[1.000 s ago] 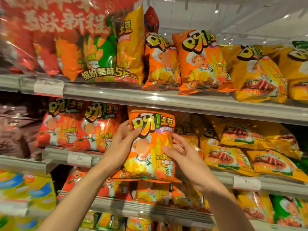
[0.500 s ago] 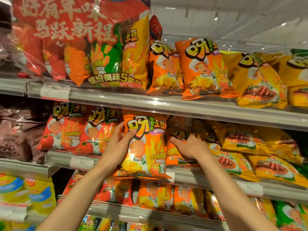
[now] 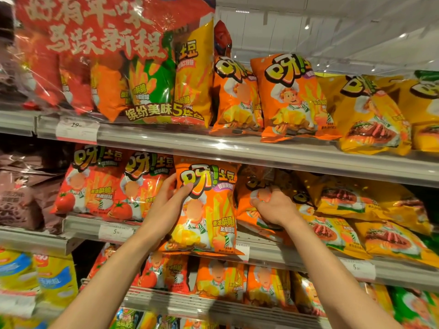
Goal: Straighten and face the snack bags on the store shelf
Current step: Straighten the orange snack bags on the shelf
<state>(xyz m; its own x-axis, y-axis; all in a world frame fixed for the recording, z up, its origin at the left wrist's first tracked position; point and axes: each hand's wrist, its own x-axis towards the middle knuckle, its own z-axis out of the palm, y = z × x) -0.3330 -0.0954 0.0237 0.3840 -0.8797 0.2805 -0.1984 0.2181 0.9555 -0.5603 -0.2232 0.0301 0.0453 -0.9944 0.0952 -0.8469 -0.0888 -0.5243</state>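
An orange snack bag [image 3: 209,210] stands upright at the front of the middle shelf [image 3: 297,255], its printed face toward me. My left hand [image 3: 169,203] grips its left edge, thumb across the front near the logo. Just to the right, a second orange bag [image 3: 251,186] leans back behind it in shadow. My right hand [image 3: 270,205] has its fingers curled on that second bag. Red tomato-flavour bags [image 3: 95,186] stand to the left, and yellow bags [image 3: 356,210] slump to the right.
The upper shelf [image 3: 237,148] carries a big red multipack [image 3: 114,58], orange bags [image 3: 287,96] and yellow bags. The lower shelf [image 3: 213,307] holds more orange and red bags. Brown bags [image 3: 21,195] sit at far left. Price tags line the shelf rails.
My right hand left the front orange bag and moved right onto the bag behind it, where its fingers curled. The left hand set the front bag upright on the shelf edge.
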